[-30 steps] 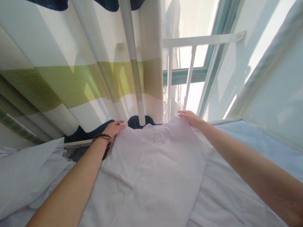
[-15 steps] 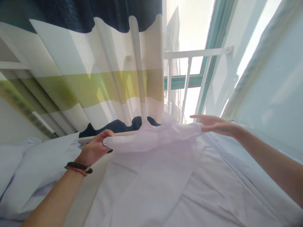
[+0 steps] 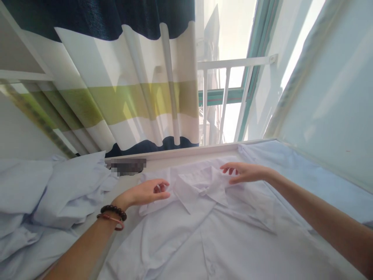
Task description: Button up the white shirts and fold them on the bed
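A white collared shirt [image 3: 186,229] lies front side up, its collar [image 3: 201,188] spread at the far end and folds running down the front. Beside the collar's left point, my left hand [image 3: 145,193] hovers over or rests on the shoulder cloth, fingers loosely curled and thumb apart. To the right of the collar is my right hand [image 3: 247,172], its fingers bent and parted, the tips at the collar's edge. Neither hand grips the cloth. Dark beads and a reddish band circle my left wrist.
Crumpled white garments [image 3: 67,190] are heaped on the left. Pale folded cloth [image 3: 309,167] lies along the right side. A blurred dark item [image 3: 128,166] sits at the far edge. Beyond are a striped curtain [image 3: 131,101], a white railing [image 3: 236,63] and a wall on the right.
The shirt has come down flat from between my hands, and its collar now shows. Both hands have let go of the cloth and moved inward toward the collar.
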A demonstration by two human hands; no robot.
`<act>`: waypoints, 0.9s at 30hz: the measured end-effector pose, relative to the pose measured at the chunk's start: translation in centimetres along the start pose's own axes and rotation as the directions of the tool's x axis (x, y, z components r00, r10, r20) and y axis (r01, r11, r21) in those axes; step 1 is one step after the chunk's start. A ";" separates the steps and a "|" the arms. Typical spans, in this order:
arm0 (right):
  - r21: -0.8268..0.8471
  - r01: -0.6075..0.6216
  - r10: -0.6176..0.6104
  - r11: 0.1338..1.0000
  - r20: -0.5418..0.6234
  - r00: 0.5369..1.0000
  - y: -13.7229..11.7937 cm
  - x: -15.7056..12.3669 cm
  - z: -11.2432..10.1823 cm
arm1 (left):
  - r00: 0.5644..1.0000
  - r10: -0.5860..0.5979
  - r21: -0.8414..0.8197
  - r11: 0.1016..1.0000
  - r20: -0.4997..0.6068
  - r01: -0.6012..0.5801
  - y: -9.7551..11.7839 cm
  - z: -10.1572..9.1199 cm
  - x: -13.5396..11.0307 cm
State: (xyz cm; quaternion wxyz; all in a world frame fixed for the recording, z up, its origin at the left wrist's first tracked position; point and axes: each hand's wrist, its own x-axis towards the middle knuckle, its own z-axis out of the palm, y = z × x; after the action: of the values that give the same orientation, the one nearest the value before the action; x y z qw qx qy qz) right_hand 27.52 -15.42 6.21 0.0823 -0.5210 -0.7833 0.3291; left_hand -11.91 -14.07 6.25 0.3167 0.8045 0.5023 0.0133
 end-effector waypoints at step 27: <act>-0.343 0.032 -0.103 0.939 -0.190 0.976 -3.3 0.0 0.2 | 0.927 0.192 0.332 0.940 -0.323 -0.079 0.2 -1.1 3.2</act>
State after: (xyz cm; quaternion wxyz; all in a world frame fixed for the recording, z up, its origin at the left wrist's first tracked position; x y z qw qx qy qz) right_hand 24.92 -16.30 8.01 0.0833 -0.5312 -0.8329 0.1312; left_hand -10.48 -10.94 6.30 0.0889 0.8622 0.4888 0.0985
